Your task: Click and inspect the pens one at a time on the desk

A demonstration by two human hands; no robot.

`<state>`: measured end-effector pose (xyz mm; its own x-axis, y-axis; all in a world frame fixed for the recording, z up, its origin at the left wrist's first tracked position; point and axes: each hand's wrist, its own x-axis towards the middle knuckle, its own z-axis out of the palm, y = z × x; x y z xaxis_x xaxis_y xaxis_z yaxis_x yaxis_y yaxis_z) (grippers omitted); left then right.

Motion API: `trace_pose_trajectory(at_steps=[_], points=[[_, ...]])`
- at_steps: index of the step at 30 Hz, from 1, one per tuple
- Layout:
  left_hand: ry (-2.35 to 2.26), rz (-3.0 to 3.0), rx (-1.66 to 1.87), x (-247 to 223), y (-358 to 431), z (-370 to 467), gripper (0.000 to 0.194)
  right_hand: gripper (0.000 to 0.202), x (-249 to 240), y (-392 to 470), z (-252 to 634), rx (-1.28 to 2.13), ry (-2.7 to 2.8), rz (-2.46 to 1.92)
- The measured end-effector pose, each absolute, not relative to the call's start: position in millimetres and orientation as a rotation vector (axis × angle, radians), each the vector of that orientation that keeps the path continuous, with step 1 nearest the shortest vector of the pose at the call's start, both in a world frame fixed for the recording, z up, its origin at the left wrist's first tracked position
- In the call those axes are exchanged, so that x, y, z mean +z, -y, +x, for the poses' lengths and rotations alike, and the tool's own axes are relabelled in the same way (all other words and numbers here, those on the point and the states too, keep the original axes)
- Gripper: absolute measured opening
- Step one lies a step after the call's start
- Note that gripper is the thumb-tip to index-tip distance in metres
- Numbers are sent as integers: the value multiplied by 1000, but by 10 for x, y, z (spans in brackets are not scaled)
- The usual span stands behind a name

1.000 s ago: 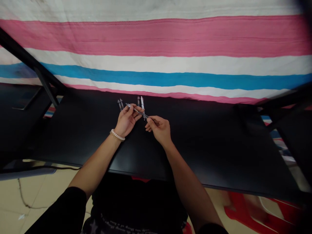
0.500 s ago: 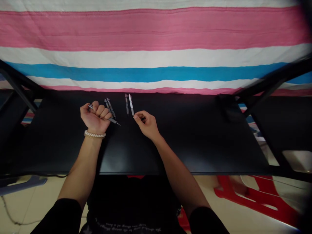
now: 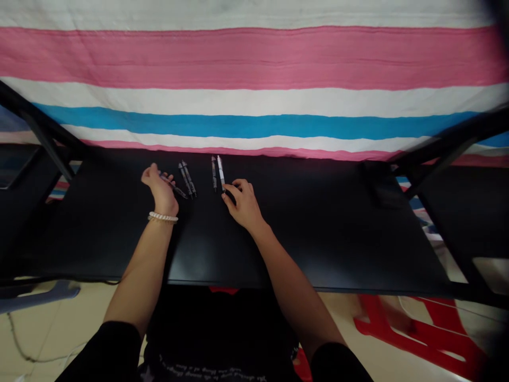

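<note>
My left hand (image 3: 162, 190) is turned on its side at the left, with a dark pen (image 3: 177, 189) held in its fingers, the tip pointing right and down. Just right of it, two dark pens (image 3: 187, 179) lie side by side on the black table (image 3: 318, 228). Farther right lie another dark pen (image 3: 213, 174) and a white pen (image 3: 220, 170), nearly parallel. My right hand (image 3: 242, 204) rests beside the white pen, its thumb and index finger at the pen's lower end and slightly apart; whether they grip it is unclear.
A striped pink, white and blue cloth (image 3: 254, 58) hangs behind the table. Black metal supports (image 3: 441, 143) stand at both sides. A red plastic stool (image 3: 413, 329) is below the front edge at right, and a grey-blue piece (image 3: 43, 298) at left.
My left hand has rolled onto its side and loosened its fingers around its pen. The right thumb and index finger have spread a little. The whole view has shifted slightly.
</note>
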<state>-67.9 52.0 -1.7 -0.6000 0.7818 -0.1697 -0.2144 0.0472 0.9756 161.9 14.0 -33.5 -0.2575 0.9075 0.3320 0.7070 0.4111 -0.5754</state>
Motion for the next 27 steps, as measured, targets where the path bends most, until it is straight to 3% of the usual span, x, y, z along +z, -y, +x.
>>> trace_pose_trajectory(at_steps=[4, 10, 15, 27], points=[[-1716, 590, 1709, -92, -482, -545, 45, 33, -340, -145, 1602, 374, 2062, -1371], [-1829, 733, 1637, -28, -412, -443, 39, 31, -297, -151, 1564, 317, 2079, -1428], [-1829, 774, 1621, -82, -428, -463, 36, 44, -235, -137, 1559, 286, 2183, -1389], [-1676, 888, 1675, -189, -466, -543, 38, 25, -303, -188, 1578, 308, 2073, -1468]])
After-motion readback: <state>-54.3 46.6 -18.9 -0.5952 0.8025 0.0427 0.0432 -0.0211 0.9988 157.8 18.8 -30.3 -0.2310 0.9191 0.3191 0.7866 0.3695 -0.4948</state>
